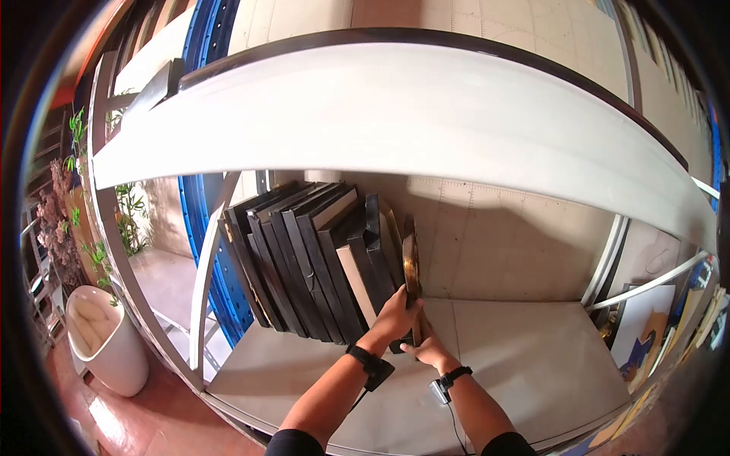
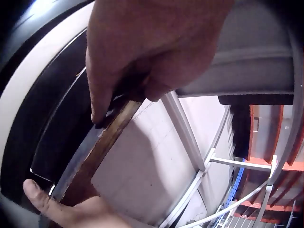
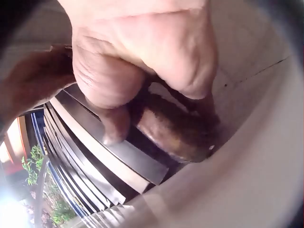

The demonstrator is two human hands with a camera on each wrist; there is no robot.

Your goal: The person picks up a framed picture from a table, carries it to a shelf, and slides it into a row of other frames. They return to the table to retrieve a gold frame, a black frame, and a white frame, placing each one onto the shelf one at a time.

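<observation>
A row of dark, thin frames (image 1: 304, 258) leans to the left on the shelf. At its right end stands a frame with a gold-brown edge (image 1: 411, 262). The left hand (image 1: 395, 315) grips this frame's front edge, thumb on one side and fingers on the other, also in the left wrist view (image 2: 152, 47). Lower down, the right hand (image 1: 431, 351) holds the same frame near its bottom; in the right wrist view the hand (image 3: 142, 61) curls round the brown edge (image 3: 171, 133), its far fingers partly hidden.
The grey shelf board (image 1: 525, 357) extends right of the frames. A white beam (image 1: 411, 106) crosses above the hands. Metal braces (image 1: 608, 262) stand at the right, a blue upright (image 1: 220, 281) at the left. A white bin (image 1: 114, 349) and plants (image 1: 129, 220) are outside the shelf's left side.
</observation>
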